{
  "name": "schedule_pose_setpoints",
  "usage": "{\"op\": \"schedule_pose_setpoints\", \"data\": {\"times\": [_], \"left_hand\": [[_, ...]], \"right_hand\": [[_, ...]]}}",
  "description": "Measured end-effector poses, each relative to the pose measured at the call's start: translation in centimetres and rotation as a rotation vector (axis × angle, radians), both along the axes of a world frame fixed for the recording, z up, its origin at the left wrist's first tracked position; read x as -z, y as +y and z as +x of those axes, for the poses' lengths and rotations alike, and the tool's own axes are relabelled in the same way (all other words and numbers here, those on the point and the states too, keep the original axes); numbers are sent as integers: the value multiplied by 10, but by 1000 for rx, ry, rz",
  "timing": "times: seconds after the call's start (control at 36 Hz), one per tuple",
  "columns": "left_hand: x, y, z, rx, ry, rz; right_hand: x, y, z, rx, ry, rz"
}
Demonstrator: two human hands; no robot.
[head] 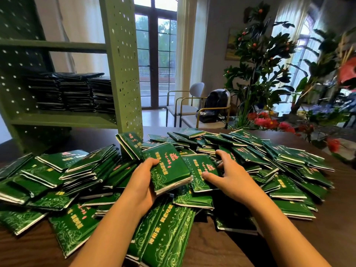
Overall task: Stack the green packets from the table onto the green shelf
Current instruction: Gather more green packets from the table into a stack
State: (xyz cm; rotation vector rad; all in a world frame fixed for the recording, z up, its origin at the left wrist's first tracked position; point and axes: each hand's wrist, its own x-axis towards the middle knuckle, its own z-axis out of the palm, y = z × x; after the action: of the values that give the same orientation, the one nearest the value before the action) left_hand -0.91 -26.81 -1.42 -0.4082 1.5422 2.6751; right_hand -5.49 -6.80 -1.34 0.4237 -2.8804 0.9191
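A sprawling heap of green packets (269, 157) covers the dark wooden table (327, 237). My left hand (141, 182) grips a small stack of packets (169, 168) from its left edge, thumb on top, lifted slightly above the heap. My right hand (229, 176) lies on a neighbouring packet (200, 170) just to the right, thumb on its face and fingers curled over its far edge. The green perforated shelf (63, 118) stands at the back left, with three stacks of packets (71, 91) on its board.
The shelf's upright post (123, 74) rises just behind the heap. Beyond the table are chairs, one with a dark backpack (213, 105), plants and red flowers (269, 122) at the right, and glass doors.
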Motion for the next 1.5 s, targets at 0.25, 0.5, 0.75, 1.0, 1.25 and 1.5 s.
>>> {"op": "schedule_pose_setpoints", "data": {"times": [0.25,0.5,0.75,1.0,1.25,1.5], "left_hand": [[1,0,-1,-2,-3,-12],[3,0,-3,-8,-17,11],[3,-1,-3,-19,-26,-25],[6,8,-6,-81,64,-189],[5,19,-1,-117,242,-165],[9,23,2,-158,274,-241]], "right_hand": [[2,-2,1,22,15,41],[-2,-8,6,-119,62,-388],[-9,-5,5,-50,197,-854],[-4,-18,5,-92,-2,-1171],[8,-45,25,-203,99,-962],[16,-58,36,-277,215,-591]]}}
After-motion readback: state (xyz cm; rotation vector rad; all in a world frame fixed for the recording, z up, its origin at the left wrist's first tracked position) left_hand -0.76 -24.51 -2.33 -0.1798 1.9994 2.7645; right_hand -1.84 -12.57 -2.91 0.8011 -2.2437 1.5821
